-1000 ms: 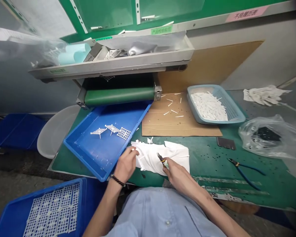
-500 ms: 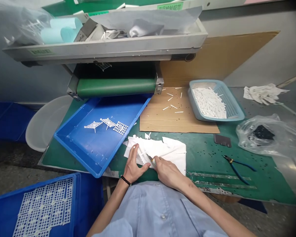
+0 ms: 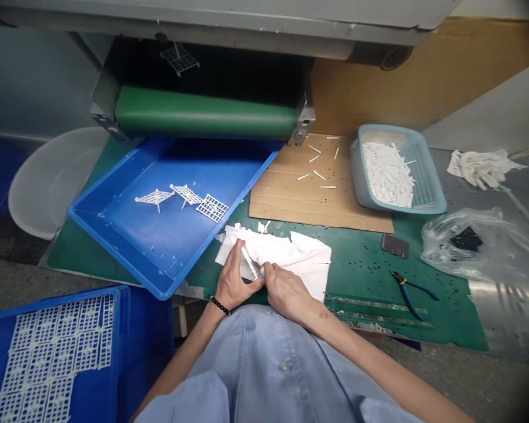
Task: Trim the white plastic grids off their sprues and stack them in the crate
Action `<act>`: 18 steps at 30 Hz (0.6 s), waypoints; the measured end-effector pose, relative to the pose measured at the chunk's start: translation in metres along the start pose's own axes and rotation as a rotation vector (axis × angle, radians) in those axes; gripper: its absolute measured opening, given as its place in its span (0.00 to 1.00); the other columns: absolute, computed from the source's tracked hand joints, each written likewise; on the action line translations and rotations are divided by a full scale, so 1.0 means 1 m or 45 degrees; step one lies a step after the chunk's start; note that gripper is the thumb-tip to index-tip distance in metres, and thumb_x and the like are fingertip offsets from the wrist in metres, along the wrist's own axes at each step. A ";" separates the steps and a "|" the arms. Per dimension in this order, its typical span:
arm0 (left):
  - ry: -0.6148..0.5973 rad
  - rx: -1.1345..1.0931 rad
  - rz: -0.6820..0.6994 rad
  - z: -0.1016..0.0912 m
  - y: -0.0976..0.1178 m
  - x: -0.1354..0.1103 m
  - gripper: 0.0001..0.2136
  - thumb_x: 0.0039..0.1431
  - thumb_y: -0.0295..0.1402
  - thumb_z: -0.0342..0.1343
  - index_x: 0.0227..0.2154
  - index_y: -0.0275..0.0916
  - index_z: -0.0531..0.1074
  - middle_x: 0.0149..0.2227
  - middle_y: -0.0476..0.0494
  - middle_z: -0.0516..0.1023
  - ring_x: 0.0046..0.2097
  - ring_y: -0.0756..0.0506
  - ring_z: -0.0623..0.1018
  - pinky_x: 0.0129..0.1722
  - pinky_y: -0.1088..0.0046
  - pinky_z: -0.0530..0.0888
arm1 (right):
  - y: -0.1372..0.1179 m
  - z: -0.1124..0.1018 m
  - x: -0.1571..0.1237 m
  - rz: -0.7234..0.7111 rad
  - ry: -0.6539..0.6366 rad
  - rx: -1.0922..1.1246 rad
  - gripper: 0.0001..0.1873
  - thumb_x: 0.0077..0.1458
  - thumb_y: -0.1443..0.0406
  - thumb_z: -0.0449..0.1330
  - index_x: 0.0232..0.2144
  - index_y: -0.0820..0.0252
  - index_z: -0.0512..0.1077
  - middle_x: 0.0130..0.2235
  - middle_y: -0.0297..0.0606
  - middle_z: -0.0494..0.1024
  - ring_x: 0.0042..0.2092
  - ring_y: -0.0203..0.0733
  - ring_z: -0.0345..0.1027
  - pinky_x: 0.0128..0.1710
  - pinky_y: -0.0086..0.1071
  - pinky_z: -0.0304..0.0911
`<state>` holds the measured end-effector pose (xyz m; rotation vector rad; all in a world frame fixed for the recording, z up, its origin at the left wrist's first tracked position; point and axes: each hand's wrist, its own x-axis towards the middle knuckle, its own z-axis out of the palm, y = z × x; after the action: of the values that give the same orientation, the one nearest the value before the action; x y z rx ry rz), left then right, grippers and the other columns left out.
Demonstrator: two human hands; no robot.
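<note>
My left hand (image 3: 233, 279) rests on a white cloth (image 3: 291, 258) at the table's near edge, fingers pinched on a small white plastic stick (image 3: 247, 258). My right hand (image 3: 285, 291) is closed round small cutters (image 3: 258, 269) whose tip meets that stick. The two hands touch each other. Left of them lies a blue tray (image 3: 158, 258) holding three small white grid pieces (image 3: 183, 198).
A green conveyor roller (image 3: 205, 114) ends above the tray. A light blue basket (image 3: 423, 182) of white sticks stands on cardboard (image 3: 291, 200) at right. Blue-handled pliers (image 3: 408, 289), a plastic bag (image 3: 471, 247), white gloves (image 3: 482, 165), a blue crate (image 3: 39, 358) with white grids, a white basin (image 3: 44, 176).
My left hand came in from the tray's edge to meet the right hand on the cloth, and the cutters closed in on the stick. The view has tilted down and nearer.
</note>
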<state>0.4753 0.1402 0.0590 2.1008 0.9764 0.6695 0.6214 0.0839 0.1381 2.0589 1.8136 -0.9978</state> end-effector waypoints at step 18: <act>-0.134 -0.017 -0.081 -0.011 0.005 -0.001 0.44 0.53 0.31 0.54 0.66 0.36 0.30 0.66 0.32 0.50 0.66 0.38 0.54 0.63 0.60 0.59 | 0.020 0.052 0.014 -0.097 0.345 0.109 0.15 0.64 0.67 0.42 0.46 0.65 0.65 0.42 0.47 0.71 0.45 0.49 0.64 0.42 0.36 0.60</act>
<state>0.4689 0.1414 0.0693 2.0621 0.9729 0.5269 0.6230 0.0605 0.0856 2.2877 2.0252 -0.8637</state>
